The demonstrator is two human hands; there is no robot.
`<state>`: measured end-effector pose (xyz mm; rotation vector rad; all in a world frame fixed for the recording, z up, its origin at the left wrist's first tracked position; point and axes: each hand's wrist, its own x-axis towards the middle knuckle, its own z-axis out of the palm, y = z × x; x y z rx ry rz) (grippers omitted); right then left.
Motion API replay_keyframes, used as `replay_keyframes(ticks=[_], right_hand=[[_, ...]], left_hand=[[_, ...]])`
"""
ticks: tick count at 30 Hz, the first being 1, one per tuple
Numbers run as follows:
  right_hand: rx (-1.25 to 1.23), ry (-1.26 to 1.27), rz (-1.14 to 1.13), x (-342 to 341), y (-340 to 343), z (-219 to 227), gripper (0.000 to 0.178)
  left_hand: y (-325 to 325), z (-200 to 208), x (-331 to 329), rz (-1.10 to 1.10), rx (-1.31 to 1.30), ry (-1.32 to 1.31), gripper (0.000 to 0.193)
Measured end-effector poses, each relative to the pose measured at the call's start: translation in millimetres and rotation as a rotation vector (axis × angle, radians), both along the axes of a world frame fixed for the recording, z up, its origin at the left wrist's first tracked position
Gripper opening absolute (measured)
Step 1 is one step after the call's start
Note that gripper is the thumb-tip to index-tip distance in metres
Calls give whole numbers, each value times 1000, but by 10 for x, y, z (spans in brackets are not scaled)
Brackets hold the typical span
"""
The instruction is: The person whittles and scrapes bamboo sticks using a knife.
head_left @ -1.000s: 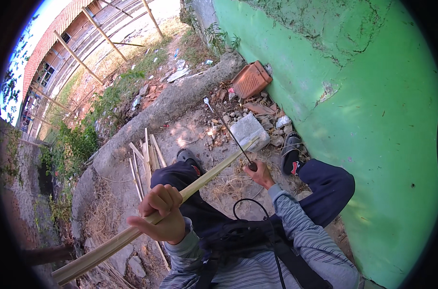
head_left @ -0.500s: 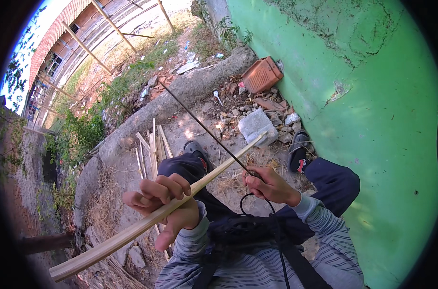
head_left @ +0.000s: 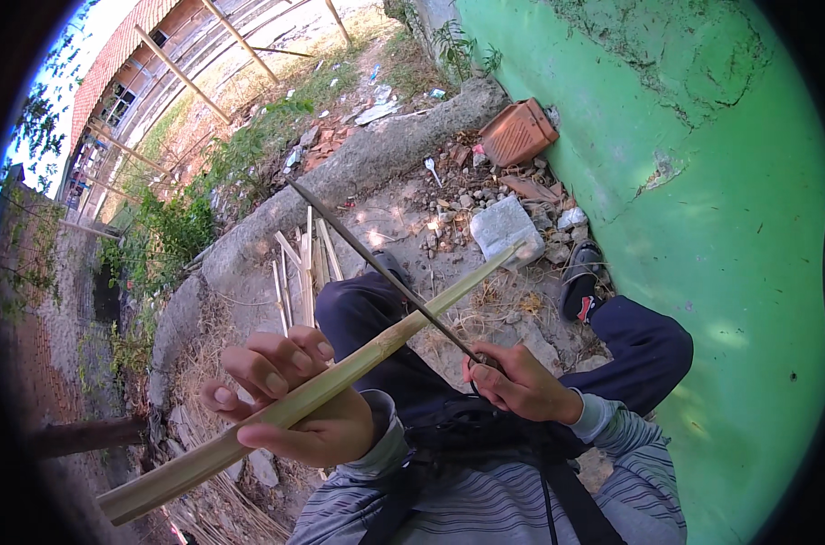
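Split bamboo strip point(head_left: 340, 386) held slantwise across the lap — butt low at the left, pointed tip high to the right, over the grey stone block point(head_left: 508, 227). Gripped near mid-length by the left hand point(head_left: 290, 400), fingers curled round it. Crossed from above by a long thin blade point(head_left: 376, 268), handle end clenched in the right hand point(head_left: 521, 386), edge meeting the strip just right of the left fingers. Open ground ahead; green wall point(head_left: 703, 227) close on the right.

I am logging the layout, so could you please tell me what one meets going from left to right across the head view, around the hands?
Left hand gripping the bamboo stick → right hand holding the thin dark blade → dark sandal → green wall.
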<state>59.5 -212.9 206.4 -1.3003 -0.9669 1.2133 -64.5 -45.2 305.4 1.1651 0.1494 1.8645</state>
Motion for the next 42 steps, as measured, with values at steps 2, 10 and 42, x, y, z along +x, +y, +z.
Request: replay_keyframes(ticks=[2,10,42], right_hand=[[82,-79,-36,-58,13,-6,41],[103,-92,30,-255,12,286,42],[58,-199,126,-423,-13,559,42]], left_hand=[[-73,52,4,99,-32,-3,51],[-72,1,-91,-223,251,-184,50],[-110,-100,-156,-74,315,-185,51]])
